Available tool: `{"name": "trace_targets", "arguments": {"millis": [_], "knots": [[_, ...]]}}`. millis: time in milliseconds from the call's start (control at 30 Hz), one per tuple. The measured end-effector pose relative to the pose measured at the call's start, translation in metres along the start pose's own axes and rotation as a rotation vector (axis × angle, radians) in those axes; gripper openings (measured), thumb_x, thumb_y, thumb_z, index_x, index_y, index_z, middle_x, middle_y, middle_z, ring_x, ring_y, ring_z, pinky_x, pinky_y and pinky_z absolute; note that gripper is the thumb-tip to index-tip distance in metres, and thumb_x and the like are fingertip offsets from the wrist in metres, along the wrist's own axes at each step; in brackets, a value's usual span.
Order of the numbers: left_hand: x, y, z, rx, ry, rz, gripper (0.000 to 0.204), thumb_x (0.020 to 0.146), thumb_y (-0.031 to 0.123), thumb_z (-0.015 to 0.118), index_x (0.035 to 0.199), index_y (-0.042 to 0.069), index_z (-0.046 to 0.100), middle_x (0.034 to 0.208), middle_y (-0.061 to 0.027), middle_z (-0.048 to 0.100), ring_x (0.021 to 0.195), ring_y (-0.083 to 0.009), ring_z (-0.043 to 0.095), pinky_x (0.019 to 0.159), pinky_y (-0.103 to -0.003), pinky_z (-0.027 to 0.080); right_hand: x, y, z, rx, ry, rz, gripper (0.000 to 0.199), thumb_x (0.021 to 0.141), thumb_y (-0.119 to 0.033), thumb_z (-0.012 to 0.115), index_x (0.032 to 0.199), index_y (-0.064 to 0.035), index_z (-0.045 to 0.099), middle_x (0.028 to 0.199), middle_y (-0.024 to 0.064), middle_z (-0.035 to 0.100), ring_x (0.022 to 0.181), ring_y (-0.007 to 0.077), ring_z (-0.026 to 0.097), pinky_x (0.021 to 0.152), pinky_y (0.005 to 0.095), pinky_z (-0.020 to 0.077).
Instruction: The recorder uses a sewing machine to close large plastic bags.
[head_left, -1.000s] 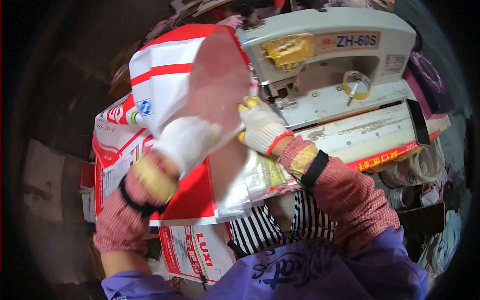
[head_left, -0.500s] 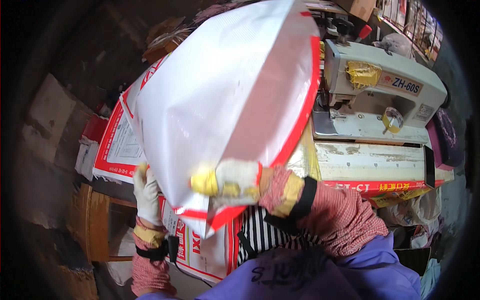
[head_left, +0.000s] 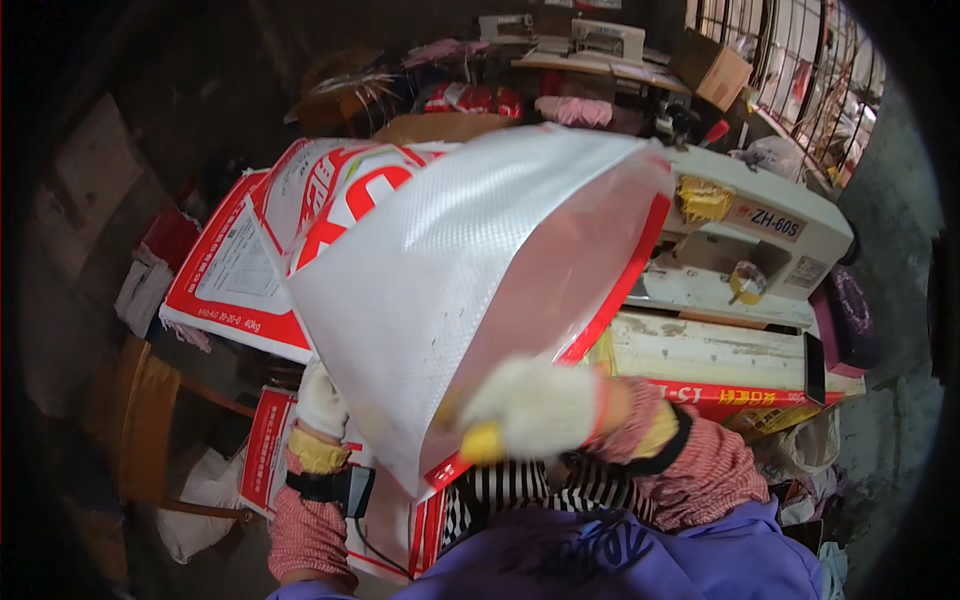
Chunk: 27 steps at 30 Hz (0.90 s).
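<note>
A large white woven plastic sack point(head_left: 420, 260) with red print and a red-edged mouth slants across the middle, its mouth gaping toward the right. My left hand point(head_left: 322, 400), in a white glove, holds the sack's lower left edge; some of its fingers are hidden. Smeared by motion, my right hand point(head_left: 535, 410), in a white glove with yellow fingertips, is at the lower part of the sack's mouth. Whether it grips the rim I cannot tell. More printed sacks point(head_left: 235, 275) lie under and left of the sack.
To the right stands a white industrial sewing machine point(head_left: 740, 225) with a roll of tape point(head_left: 748, 283) on it. A dark flat phone-like object point(head_left: 814, 368) lies at the worktable's right end. A wooden stool-like frame point(head_left: 150, 430) is at left. Another sewing machine point(head_left: 608, 40) stands behind.
The sack has dropped lower and tilted, uncovering its printed side and the background. My right hand has moved right and slightly down; my left hand has shifted slightly right.
</note>
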<state>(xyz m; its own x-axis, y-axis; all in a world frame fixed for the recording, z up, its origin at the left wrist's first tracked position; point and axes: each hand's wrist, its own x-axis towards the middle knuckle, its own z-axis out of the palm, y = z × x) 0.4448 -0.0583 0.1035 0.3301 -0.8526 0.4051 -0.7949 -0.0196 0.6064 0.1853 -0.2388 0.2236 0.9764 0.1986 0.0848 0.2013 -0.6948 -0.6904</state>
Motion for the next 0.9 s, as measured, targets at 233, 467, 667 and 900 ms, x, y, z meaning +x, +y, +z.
{"name": "trace_targets", "arguments": {"millis": [233,467,667,900], "knots": [[-0.056,0.003,-0.019,-1.085,0.383,-0.654,0.031,0.089,0.022,0.044,0.109,-0.001,0.050,0.097,-0.0104,0.059,0.084,-0.0167,0.058,0.073,-0.029,0.048,-0.077,0.085,-0.090,-0.895,1.379,0.413,0.029,0.073,-0.010,0.059,0.101,-0.0020,0.055,0.089,0.0170,0.059,0.083,0.0320,0.058,0.074,0.0356,0.0472],[-0.070,0.021,-0.056,-1.115,0.391,-0.614,0.031,0.088,0.023,0.046,0.107,-0.001,0.052,0.097,-0.0106,0.060,0.081,-0.0182,0.060,0.073,-0.029,0.049,-0.107,0.156,-0.028,-0.778,0.933,0.631,0.027,0.075,-0.013,0.055,0.101,-0.0060,0.056,0.093,0.0150,0.059,0.087,0.0343,0.057,0.077,0.0372,0.0464],[-0.112,0.073,-0.030,-1.129,0.244,-0.795,0.037,0.089,0.023,0.049,0.118,0.000,0.047,0.106,-0.0126,0.058,0.094,-0.0186,0.058,0.082,-0.029,0.048,-0.151,0.163,0.050,1.401,0.944,0.470,0.049,0.083,-0.036,0.055,0.120,-0.0062,0.044,0.117,0.0132,0.050,0.104,0.0299,0.050,0.077,0.0450,0.0465],[-0.207,0.038,0.036,-0.853,0.148,-0.764,0.040,0.092,0.026,0.041,0.119,-0.003,0.044,0.111,-0.0117,0.055,0.101,-0.0176,0.052,0.087,-0.030,0.041,-0.092,0.165,0.028,1.654,0.847,0.046,0.067,0.082,-0.055,0.044,0.125,-0.0039,0.039,0.128,0.0141,0.042,0.116,0.0264,0.041,0.099,0.0403,0.0324]]}}
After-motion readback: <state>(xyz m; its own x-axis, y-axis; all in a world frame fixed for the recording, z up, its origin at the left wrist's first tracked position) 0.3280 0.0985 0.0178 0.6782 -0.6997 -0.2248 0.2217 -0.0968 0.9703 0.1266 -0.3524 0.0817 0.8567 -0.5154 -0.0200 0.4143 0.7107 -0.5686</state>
